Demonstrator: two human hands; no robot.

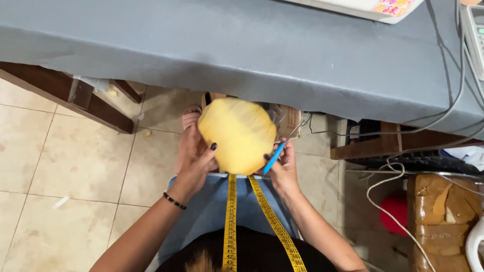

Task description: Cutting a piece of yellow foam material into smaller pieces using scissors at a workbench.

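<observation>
I hold a round yellow crocheted piece (237,135) up over my lap with both hands. My left hand (197,162) grips its lower left edge, thumb on the front. My right hand (283,163) holds the lower right edge together with a crochet hook that has a blue handle (274,158) and a metal tip pointing up to the right. A yellow measuring tape (231,221) hangs from my neck in two strips down to the piece. A dark bead bracelet (174,201) is on my left wrist.
A table under a grey cloth (262,55) spans the top, with wooden legs (65,93) at left. Cables (443,113) hang at right beside a brown wrapped box (443,216) and a red object (396,209). Beige tiles (65,171) cover the floor.
</observation>
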